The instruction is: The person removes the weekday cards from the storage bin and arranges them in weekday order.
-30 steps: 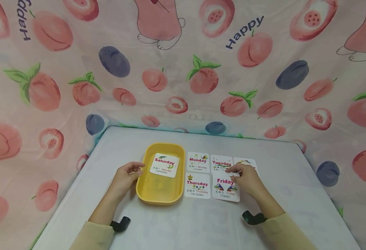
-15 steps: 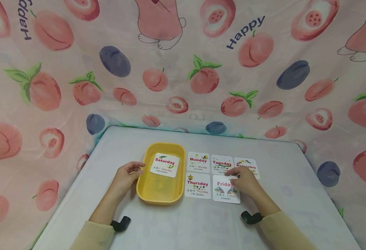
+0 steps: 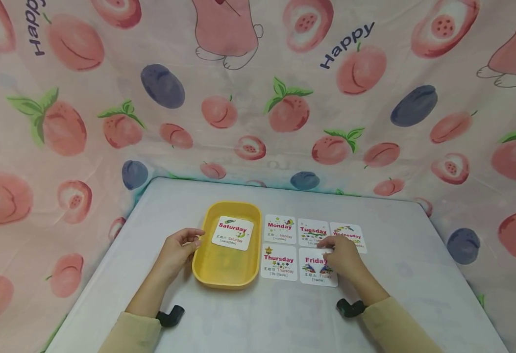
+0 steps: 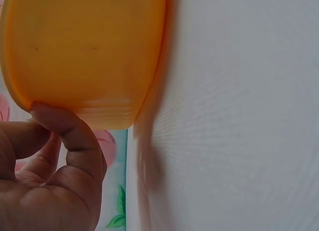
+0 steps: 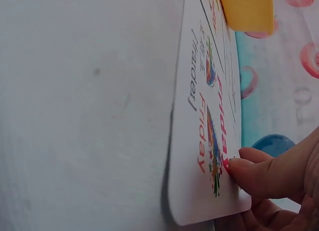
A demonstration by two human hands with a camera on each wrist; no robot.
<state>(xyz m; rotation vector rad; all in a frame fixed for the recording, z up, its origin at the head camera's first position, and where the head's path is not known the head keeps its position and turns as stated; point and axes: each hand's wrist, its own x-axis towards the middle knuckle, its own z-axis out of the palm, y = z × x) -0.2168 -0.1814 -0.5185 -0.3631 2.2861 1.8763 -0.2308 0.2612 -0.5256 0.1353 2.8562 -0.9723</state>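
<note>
In the head view my left hand point(image 3: 177, 250) is at the left rim of a yellow plastic tray point(image 3: 226, 274). Its bent thumb and finger hold that rim, as the left wrist view shows. A white card printed "Saturday" point(image 3: 232, 233) lies inside the tray. My right hand point(image 3: 345, 255) pinches the upper right corner of the "Friday" card point(image 3: 317, 274), thumb on the printed face and other fingers partly hidden behind the edge. This card lies in the lower row, right of the "Thursday" card point(image 3: 279, 262).
Above these lie the "Monday" point(image 3: 280, 229), "Tuesday" point(image 3: 313, 230) and "Wednesday" point(image 3: 350, 230) cards, the last partly covered by my right hand. All rest on a white-covered table point(image 3: 258, 318). A peach-patterned cloth point(image 3: 258, 98) hangs behind and at the sides.
My right hand has drawn slightly left with the Friday card, whose lower edge moved down a little and lies closer to the Thursday card. The left hand and tray stay put.
</note>
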